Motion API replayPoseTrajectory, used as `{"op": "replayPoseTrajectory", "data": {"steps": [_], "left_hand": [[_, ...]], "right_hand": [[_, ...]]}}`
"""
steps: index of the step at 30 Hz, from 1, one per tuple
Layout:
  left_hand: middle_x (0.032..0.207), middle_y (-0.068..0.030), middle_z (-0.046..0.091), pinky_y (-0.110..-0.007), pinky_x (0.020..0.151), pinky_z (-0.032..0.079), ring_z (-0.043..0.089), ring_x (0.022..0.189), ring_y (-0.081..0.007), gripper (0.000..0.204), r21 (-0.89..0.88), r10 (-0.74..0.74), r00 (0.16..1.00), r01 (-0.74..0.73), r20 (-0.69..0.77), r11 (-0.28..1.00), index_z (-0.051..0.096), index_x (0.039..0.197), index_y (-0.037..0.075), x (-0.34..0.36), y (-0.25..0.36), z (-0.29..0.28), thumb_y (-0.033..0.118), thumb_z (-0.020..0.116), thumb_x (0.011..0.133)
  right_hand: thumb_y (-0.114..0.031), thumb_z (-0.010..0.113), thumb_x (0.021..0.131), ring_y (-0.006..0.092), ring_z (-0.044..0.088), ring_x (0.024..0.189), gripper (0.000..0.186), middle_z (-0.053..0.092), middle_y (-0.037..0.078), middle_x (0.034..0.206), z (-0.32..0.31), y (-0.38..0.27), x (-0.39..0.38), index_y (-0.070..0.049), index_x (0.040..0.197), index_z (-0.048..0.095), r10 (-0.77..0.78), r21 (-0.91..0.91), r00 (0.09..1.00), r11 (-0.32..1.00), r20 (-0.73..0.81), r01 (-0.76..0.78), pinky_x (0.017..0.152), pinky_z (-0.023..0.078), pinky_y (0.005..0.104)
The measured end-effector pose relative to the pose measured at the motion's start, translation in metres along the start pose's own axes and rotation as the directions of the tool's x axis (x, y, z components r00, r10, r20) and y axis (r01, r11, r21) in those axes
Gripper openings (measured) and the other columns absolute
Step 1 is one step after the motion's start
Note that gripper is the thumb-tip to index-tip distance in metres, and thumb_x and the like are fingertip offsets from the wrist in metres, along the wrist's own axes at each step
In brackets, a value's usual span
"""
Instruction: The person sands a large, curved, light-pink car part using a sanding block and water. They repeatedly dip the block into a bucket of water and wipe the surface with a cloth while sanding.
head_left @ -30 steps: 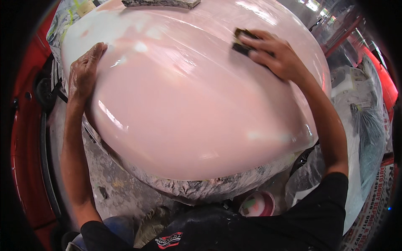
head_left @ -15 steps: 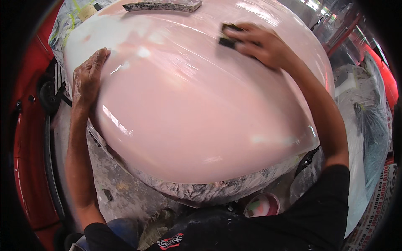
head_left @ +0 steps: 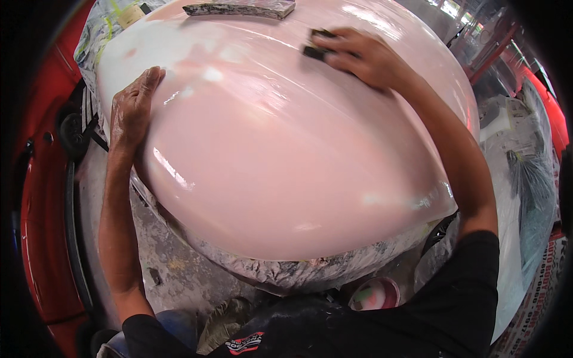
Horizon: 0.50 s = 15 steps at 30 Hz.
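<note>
A large, rounded car hood spreads out before me, wet and glossy, with pink and white patches. My right hand grips a small black sanding block and presses it against the far right part of the hood. Slight blur shows on that hand. Along the hood's left edge rests my left hand, fingers stretched out together and holding nothing. A long, flat grey block with worn, stained sides lies on the hood at the far end.
Crumpled masking plastic hangs under the hood's near edge. Below it stands a round tub with pinkish contents. A red car body is close on the left. Plastic-covered parts stand on the right.
My right hand has slid the sanding block a little to the left across the hood. The left hand keeps its place on the edge. The whole view has shifted slightly.
</note>
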<state>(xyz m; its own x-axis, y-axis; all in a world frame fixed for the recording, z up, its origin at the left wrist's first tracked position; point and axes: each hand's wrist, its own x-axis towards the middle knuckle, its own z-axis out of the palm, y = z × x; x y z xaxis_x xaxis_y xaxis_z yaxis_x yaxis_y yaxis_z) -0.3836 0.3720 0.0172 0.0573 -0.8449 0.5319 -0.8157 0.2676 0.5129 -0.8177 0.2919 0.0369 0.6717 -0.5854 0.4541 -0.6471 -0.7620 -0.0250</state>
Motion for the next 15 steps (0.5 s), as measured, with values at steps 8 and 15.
{"op": "replayPoseTrajectory", "data": {"steps": [8,15], "left_hand": [[0.125,-0.0188,0.070,-0.032,0.107,0.044,0.063,0.124,-0.0246,0.057,0.014,0.090,0.996,-0.090,-0.015,0.996,0.066,0.126,-0.004,0.002,-0.011,-0.002,0.046,0.047,0.107],[0.126,-0.0193,0.070,-0.031,0.106,0.044,0.065,0.121,-0.0244,0.056,-0.081,-0.014,1.000,0.016,0.020,0.997,0.066,0.127,-0.004,0.002,-0.016,-0.002,0.045,0.046,0.107]], "right_hand": [[-0.024,0.067,0.095,0.0336,0.061,0.121,0.041,0.061,0.016,0.138,-0.005,0.001,-0.020,-0.020,0.136,0.066,-0.006,0.030,1.000,1.000,-0.002,0.006,0.106,0.045,0.0399],[-0.025,0.069,0.094,0.0359,0.061,0.118,0.040,0.062,0.018,0.135,-0.011,-0.006,-0.028,-0.020,0.133,0.069,-0.013,0.098,1.000,0.995,-0.005,0.014,0.105,0.045,0.0421]]}}
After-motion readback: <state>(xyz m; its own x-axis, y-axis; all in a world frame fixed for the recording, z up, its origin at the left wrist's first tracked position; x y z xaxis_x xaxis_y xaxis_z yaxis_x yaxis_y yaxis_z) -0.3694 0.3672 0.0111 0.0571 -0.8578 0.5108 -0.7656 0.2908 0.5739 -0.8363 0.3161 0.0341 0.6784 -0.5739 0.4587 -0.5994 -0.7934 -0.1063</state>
